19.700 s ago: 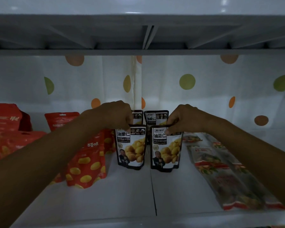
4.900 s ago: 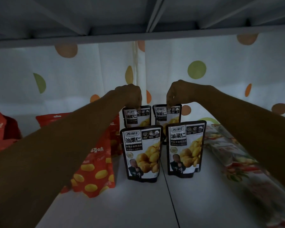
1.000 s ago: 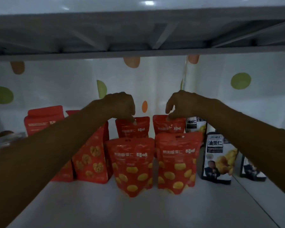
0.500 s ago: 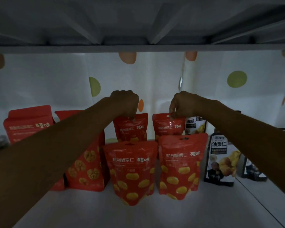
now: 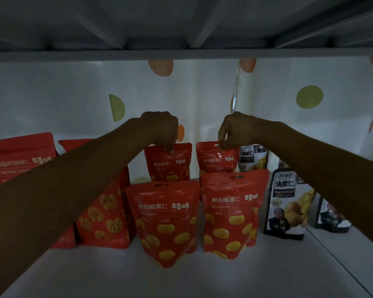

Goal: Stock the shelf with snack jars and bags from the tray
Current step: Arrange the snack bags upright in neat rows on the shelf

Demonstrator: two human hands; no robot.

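Two red chestnut bags stand upright at the back of the white shelf (image 5: 181, 282). My left hand (image 5: 159, 130) pinches the top edge of the back left red bag (image 5: 168, 164). My right hand (image 5: 237, 130) pinches the top edge of the back right red bag (image 5: 218, 160). In front of them stand two larger-looking red bags, the front left bag (image 5: 164, 222) and the front right bag (image 5: 230, 214), both upright and untouched. The tray is not in view.
Red walnut bags (image 5: 103, 216) stand at the left, partly behind my left forearm. Black chestnut bags (image 5: 289, 201) stand at the right. The upper shelf's underside (image 5: 181, 24) hangs close overhead. A dotted white curtain (image 5: 73, 104) closes the back.
Since half a second ago the camera has moved slightly closer and lower. Both hands stay pinched on the tops of the two back red bags, which sit a little straighter.
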